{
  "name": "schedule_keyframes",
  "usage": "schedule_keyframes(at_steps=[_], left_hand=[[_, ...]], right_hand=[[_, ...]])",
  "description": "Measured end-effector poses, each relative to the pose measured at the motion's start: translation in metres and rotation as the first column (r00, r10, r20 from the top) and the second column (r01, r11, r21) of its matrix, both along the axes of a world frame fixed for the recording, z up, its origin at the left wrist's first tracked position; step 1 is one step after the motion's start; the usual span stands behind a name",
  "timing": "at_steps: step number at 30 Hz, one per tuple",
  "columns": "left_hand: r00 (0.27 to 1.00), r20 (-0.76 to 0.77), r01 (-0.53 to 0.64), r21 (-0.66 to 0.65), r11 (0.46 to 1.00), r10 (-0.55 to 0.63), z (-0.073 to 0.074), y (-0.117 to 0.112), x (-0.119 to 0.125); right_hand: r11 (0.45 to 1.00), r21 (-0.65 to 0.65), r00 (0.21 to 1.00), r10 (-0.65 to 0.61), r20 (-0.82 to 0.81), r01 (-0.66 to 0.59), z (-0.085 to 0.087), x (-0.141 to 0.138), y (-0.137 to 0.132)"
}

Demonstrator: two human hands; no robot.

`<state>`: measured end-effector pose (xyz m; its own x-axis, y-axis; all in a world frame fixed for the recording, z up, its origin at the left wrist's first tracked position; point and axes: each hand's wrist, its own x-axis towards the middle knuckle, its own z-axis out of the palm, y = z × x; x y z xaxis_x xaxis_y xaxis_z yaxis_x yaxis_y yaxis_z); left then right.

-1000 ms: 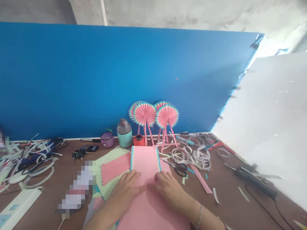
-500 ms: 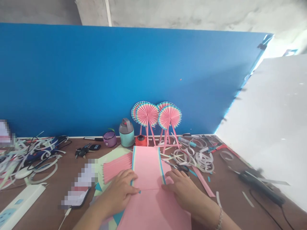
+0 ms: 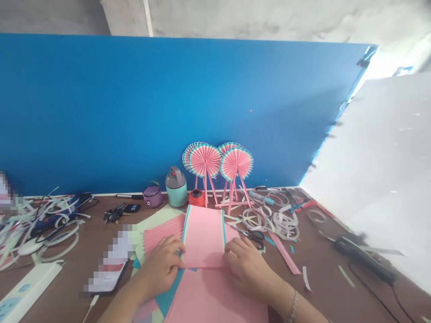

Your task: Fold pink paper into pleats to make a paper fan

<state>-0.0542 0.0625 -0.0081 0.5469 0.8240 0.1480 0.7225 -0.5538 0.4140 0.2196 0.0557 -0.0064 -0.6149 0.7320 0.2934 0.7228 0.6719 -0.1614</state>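
Note:
A long pink paper sheet (image 3: pixel 204 233) with thin blue side edges lies on the brown table (image 3: pixel 330 282), creased across where my hands are. My left hand (image 3: pixel 162 265) grips its left edge at the crease, fingers curled. My right hand (image 3: pixel 243 264) pinches the right edge at the same crease, a bracelet on its wrist. A pleated pink strip (image 3: pixel 161 235) lies just left of the sheet on pale green paper.
Three pink paper fans (image 3: pixel 218 161) on sticks lean against the blue board. Nearby stand a teal bottle (image 3: pixel 175 186), a purple pot (image 3: pixel 152 196) and scissors (image 3: pixel 251 234). White paper rings (image 3: pixel 276 220) lie right, a glue gun (image 3: pixel 363 260) far right, cables and strips left.
Both hands moved from the middle of the sheet out to its left and right edges, and a cross fold now shows between them.

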Motion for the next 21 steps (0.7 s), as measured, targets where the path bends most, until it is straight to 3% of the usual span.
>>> schedule_keyframes(at_steps=[4, 7, 14, 18, 21], left_hand=[[1.000, -0.006, 0.013, 0.001, 1.000, -0.013, 0.000, -0.001, 0.002], [0.999, -0.031, 0.036, 0.010, 0.999, -0.035, 0.002, -0.001, 0.004], [0.995, -0.078, 0.066, 0.043, 0.997, -0.063, 0.003, -0.003, 0.006], [0.997, -0.024, 0.070, 0.107, 0.992, -0.067, -0.003, 0.001, 0.001], [0.994, 0.107, -0.024, 0.227, 0.974, 0.000, -0.010, 0.005, -0.004]], right_hand=[[0.995, 0.010, 0.992, 0.095, 0.084, -0.096, -0.017, -0.006, 0.002], [0.999, 0.004, 0.988, 0.047, 0.147, -0.048, -0.023, -0.003, 0.009], [0.998, -0.017, 0.982, -0.056, 0.178, 0.060, -0.016, 0.004, 0.015], [0.999, 0.003, 0.984, -0.047, 0.174, 0.047, -0.021, 0.005, 0.017], [0.996, 0.073, 0.996, -0.055, 0.071, 0.050, -0.028, 0.010, 0.021]])
